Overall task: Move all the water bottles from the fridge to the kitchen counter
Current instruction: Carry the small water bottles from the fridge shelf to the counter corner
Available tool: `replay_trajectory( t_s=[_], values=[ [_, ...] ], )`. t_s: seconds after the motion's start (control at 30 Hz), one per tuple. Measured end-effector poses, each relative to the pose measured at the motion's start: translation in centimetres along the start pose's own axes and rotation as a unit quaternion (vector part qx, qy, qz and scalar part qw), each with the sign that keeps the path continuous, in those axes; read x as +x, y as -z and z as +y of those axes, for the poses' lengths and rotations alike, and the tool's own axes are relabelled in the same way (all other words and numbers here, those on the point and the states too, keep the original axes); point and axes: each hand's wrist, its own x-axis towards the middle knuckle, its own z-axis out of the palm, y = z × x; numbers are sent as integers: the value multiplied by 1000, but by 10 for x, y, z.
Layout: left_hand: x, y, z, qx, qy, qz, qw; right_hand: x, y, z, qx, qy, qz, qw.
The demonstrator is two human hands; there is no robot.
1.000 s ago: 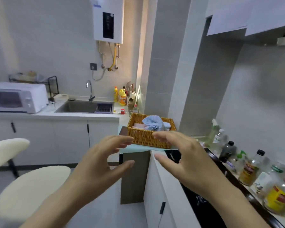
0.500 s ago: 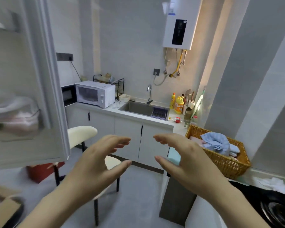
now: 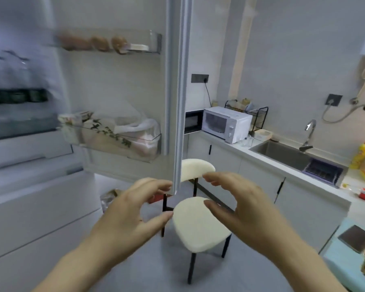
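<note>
Water bottles, blurred, apparently upright in the fridge, lie up and far left of both hands. Left hand is nearer. Right hand likewise empty, fingers apart and curved.

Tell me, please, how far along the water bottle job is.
Done: the white fridge door stands open. In hand: nothing; the left hand and right hand are empty, fingers curved. Left: the blurred clear bottles on the fridge shelf await carrying to the white counter.

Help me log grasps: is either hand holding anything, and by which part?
Nothing. The left hand and right hand are both empty, fingers loosely curved in the air.
</note>
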Motion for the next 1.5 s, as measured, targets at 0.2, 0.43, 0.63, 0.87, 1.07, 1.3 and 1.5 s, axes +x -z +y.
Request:
replay_trajectory(
  t_s=[0.2,0.43,0.63,0.87,1.07,1.3,1.5],
  values=[
    [-22,42,-21,49,51,58,996,41,-36,-33,45,68,-32,996],
    [-46,101,-55,70,101,106,987,91,-74,-94,74,136,-37,987],
    [-63,170,-104,69,131,150,978,141,-117,-159,77,176,-40,981],
    [-81,239,-161,65,150,184,969,188,-171,-228,96,189,-32,977],
    [-80,272,-205,53,166,200,964,225,-205,-257,112,192,-46,974],
    [-52,288,-249,72,177,221,956,287,-240,-262,133,223,-41,965],
    [-17,300,-280,104,190,245,945,346,-270,-252,144,240,-30,960]
  ],
)
